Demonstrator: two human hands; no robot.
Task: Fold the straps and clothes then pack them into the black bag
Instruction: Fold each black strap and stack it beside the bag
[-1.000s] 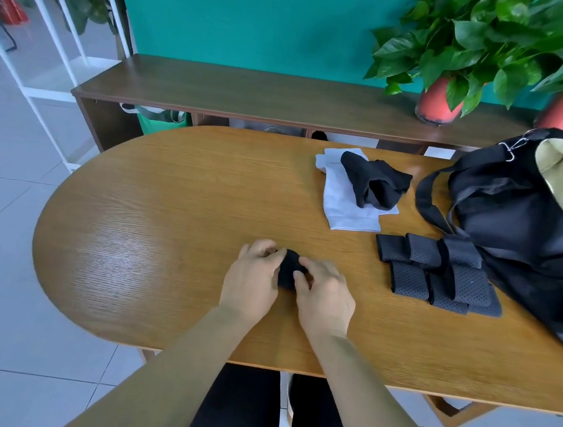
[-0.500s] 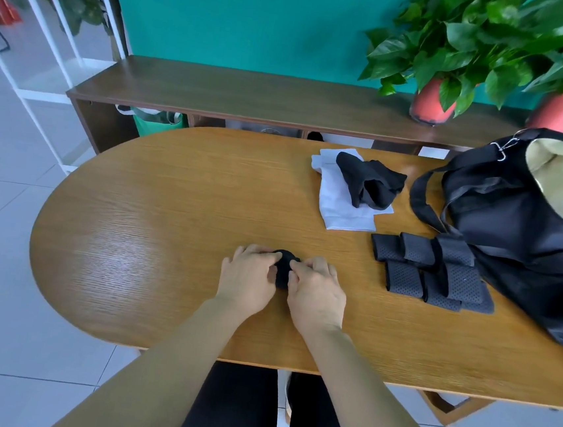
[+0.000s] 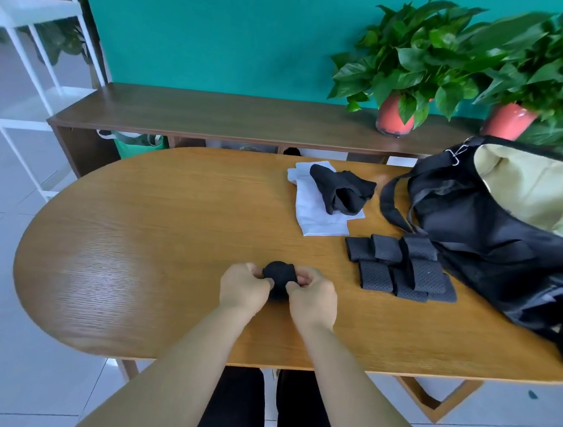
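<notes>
Hands meet over the near middle of the bench (image 3: 168, 236): the left hand (image 3: 243, 287) and right hand (image 3: 313, 297) both curl their fingers round a small black roll (image 3: 279, 275), pinching it from either side. The roll is matte, tightly bundled and almost ball-shaped; whether it touches the wood cannot be told.

Farther right lie the folded straps (image 3: 402, 266), flat black perforated pieces overlapping in two rough rows, their right edge against the bag (image 3: 494, 234). The bag is black, slumped on its side, its mouth open on a pale yellow lining.

Beyond the straps a folded white cloth (image 3: 317, 216) lies flat with a crumpled black garment (image 3: 342, 190) on top. Behind the bench, a dark sideboard (image 3: 214, 114) carries two plants (image 3: 400, 70) in red pots.
</notes>
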